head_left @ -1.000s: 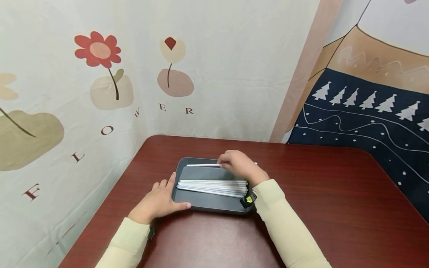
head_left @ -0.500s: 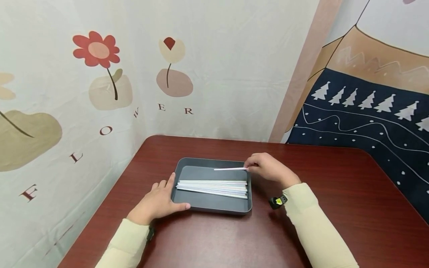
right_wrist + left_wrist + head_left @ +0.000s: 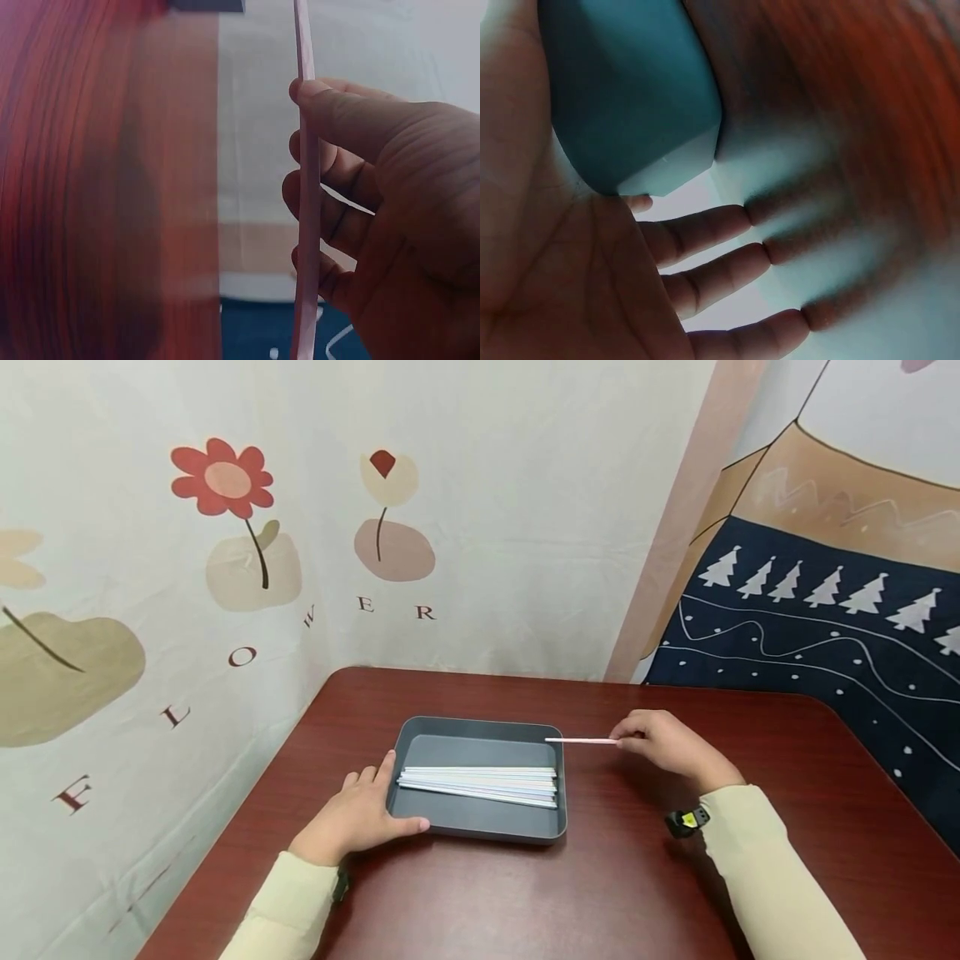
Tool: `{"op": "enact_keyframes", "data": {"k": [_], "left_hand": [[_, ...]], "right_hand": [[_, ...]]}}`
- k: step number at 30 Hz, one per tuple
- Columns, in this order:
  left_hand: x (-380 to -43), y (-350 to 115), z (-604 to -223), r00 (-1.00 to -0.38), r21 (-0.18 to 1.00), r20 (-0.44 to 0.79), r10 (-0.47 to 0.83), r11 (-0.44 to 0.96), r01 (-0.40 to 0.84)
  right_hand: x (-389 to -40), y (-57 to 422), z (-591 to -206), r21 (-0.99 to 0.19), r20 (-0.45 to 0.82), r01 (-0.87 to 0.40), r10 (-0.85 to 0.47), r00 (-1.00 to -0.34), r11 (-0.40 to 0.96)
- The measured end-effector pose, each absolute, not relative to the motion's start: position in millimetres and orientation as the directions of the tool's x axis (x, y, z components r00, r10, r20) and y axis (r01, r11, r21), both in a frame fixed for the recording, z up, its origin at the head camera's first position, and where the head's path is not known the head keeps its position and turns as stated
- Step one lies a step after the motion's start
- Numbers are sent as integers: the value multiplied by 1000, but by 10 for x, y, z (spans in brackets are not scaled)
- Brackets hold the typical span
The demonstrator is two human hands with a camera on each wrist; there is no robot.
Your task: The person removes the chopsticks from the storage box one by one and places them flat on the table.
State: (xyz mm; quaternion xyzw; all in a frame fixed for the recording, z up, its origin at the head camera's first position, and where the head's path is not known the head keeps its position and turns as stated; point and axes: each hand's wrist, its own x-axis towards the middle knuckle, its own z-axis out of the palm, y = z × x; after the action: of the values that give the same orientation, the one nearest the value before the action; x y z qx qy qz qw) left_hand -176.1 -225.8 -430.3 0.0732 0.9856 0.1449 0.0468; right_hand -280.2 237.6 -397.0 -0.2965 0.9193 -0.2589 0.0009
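Note:
My right hand [image 3: 667, 745] is off the tray's right side, pinching one end of a thin pale pink stick [image 3: 581, 741]. The stick's other end reaches left over the rim of a dark grey tray [image 3: 465, 820]. In the right wrist view the stick [image 3: 309, 187] runs lengthwise between thumb and fingertips. A loose bundle of several thin whitish sticks [image 3: 476, 782] lies across the middle of the tray. My left hand [image 3: 352, 820] rests against the tray's left side, fingers spread along it and thumb at the near rim. The left wrist view shows the tray corner [image 3: 641, 97] beside the palm.
A reddish-brown table [image 3: 517, 902] bears the tray. Behind it and to the left hangs a pale cloth [image 3: 510, 527] with printed flowers and letters. At the right is a dark blue cloth [image 3: 810, 627] with white trees.
My right hand has moved right, drawing the pale pink stick from the far part of the tray to beyond its right rim. My left hand has stayed in place.

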Motion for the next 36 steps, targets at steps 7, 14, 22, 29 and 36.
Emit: {"op": "enact_keyframes", "data": {"k": [7, 14, 22, 29, 36], "left_hand": [[-1763, -2259, -4311, -985, 286, -72, 158, 949, 131], [-1761, -2262, -4313, -985, 288, -72, 155, 949, 128], [-1769, -2263, -4326, -986, 284, -71, 153, 950, 127], [-1761, -2259, -4329, -985, 288, -78, 152, 950, 124], [-1756, -2259, -4316, -986, 283, -82, 145, 952, 116]], "right_hand": [[-2831, 2696, -4023, -477, 137, -531, -537, -832, 701], [-2928, 2881, -4076, -488, 106, -508, -530, -841, 710], [-3062, 2994, -4281, -538, 37, -442, -503, -864, 718], [-3098, 3042, -4431, -568, -13, -368, -455, -890, 736], [-3120, 3029, -4431, -562, 2, -383, -462, -887, 733]]}}
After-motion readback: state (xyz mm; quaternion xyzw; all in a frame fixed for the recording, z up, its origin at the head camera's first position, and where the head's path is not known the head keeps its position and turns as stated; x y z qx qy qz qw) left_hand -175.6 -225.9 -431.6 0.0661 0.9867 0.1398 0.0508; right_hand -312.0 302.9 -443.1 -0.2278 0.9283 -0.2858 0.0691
